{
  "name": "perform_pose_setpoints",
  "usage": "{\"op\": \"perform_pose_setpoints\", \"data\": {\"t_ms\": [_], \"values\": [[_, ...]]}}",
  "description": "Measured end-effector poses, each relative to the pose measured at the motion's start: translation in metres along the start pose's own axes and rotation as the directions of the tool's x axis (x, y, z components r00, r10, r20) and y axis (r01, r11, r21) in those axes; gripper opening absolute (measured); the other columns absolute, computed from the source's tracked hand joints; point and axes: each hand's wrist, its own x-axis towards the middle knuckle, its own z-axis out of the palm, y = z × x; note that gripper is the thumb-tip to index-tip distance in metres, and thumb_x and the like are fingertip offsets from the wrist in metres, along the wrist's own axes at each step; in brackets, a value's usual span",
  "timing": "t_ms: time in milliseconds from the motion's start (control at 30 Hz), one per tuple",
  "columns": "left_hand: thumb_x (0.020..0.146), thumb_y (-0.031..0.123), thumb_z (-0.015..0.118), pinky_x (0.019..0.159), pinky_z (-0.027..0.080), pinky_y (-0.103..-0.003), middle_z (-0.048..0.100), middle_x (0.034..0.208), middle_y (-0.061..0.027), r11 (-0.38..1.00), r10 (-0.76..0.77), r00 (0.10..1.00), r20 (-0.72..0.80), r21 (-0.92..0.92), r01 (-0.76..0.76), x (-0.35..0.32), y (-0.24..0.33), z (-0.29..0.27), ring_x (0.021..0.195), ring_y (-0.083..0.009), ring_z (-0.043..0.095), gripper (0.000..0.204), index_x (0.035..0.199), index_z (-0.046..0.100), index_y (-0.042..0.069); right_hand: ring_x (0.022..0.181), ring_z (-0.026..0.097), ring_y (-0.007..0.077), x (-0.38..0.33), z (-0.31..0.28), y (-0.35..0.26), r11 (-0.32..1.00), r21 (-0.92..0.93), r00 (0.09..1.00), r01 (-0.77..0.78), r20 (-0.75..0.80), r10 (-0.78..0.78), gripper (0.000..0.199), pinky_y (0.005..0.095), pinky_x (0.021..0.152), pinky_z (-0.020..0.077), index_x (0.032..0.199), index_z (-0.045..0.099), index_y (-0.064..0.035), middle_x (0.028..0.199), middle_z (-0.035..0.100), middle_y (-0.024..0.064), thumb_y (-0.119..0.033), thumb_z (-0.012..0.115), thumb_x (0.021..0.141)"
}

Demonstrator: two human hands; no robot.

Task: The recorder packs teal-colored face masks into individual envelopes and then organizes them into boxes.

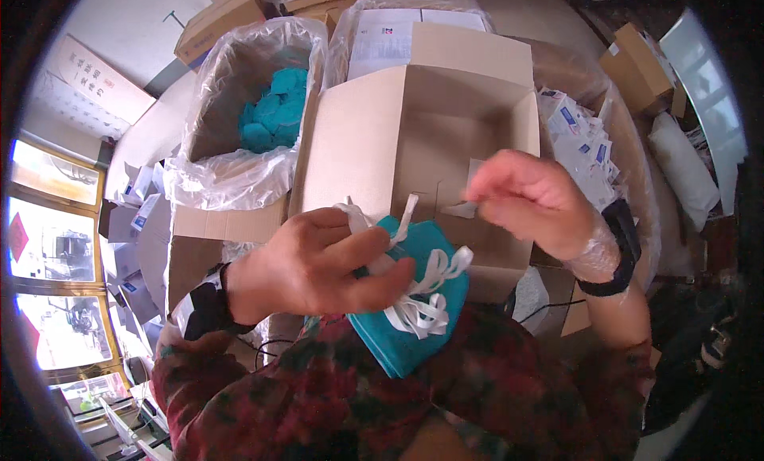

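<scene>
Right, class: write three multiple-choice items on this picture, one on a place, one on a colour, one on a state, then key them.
1. Where does the pile of teal folded masks lie?
A. in the clear-plastic-lined carton
B. on the floor
C. on a shelf

2. What colour are the straps on the teal mask in the left hand?
A. black
B. white
C. red

3. How is the plain brown cardboard box in the middle?
A. taped shut
B. crushed flat
C. open

Key: 1 A, the pile sits inside the liner; 2 B, the looped bands are white; 3 C, its flaps stand up.
</scene>
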Motion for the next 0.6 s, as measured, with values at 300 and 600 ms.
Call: {"op": "perform_pose_setpoints", "data": {"t_ms": [300,600], "values": [[0.059,0.014,0.069,0.049,0.046,-0.025,0.051,0.082,-0.0026,1.0,0.029,0.999,0.042,-0.012,-0.029,0.006,0.004,-0.003,0.051,-0.0112,0.052,0.039,0.097,0.064,0.015,0.075,0.064,0.0309,0.017,0.027,-0.01,0.656,-0.686,0.931,0.315,0.357,-0.074,0.014,0.0403,0.062,0.0508,0.092,0.058,-0.0087,0.079,0.063,0.0093,-0.011,0.067,0.081],[0.066,0.013,0.067,0.055,0.05,-0.033,0.053,0.075,-0.0036,0.969,-0.234,0.948,0.215,-0.028,0.246,-0.018,-0.001,-0.007,0.059,-0.0207,0.059,0.046,0.111,0.06,0.007,0.066,0.065,0.031,-0.027,0.015,-0.038,0.711,-0.686,0.962,0.154,0.27,0.053,0.014,0.0411,0.058,0.0514,0.083,0.054,-0.0059,0.069,0.061,0.0112,-0.018,0.061,0.086]]}}
